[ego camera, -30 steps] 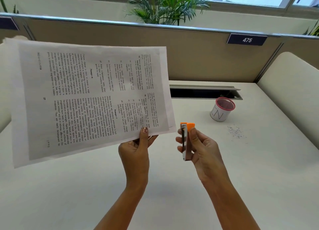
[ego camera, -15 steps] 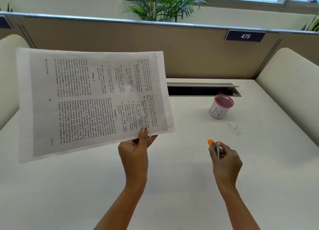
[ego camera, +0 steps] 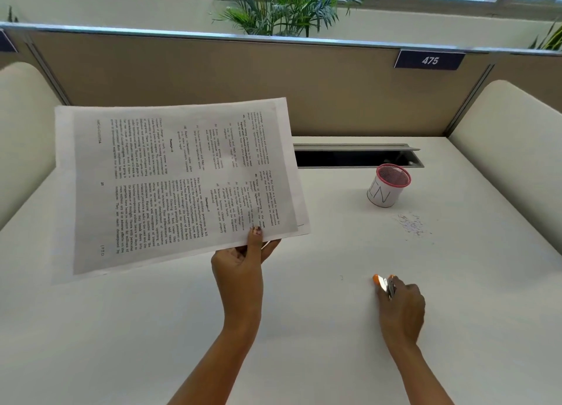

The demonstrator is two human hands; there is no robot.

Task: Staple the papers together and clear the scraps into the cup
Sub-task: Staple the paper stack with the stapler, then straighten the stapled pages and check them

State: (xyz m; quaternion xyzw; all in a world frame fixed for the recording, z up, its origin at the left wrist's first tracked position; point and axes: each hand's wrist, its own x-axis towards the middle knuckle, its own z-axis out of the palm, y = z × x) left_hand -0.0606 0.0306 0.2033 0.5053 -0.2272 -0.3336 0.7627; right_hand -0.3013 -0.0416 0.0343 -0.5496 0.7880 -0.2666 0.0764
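Note:
My left hand [ego camera: 243, 260] pinches the lower right corner of a set of printed papers [ego camera: 170, 185], thumb on top, holding them up above the left half of the white desk [ego camera: 152, 328]. My right hand [ego camera: 401, 308] is down at the desk surface on the right, fingers curled round a small orange and silver stapler [ego camera: 383, 284] whose orange tip points away from me. A white cup [ego camera: 387, 187] with a red mesh rim stands at the back right. A small heap of paper scraps [ego camera: 412, 223] lies on the desk just in front of the cup.
A tan partition [ego camera: 334, 94] with a "475" plate closes off the desk's far side. An open cable slot [ego camera: 355, 158] sits in the desk behind the cup. Cream padded side panels [ego camera: 511, 149] flank the desk on both sides. A plant stands behind the partition.
My right hand has carried the stapler away from the papers, down and to the right, to the desk surface. The papers in my left hand have sunk a little.

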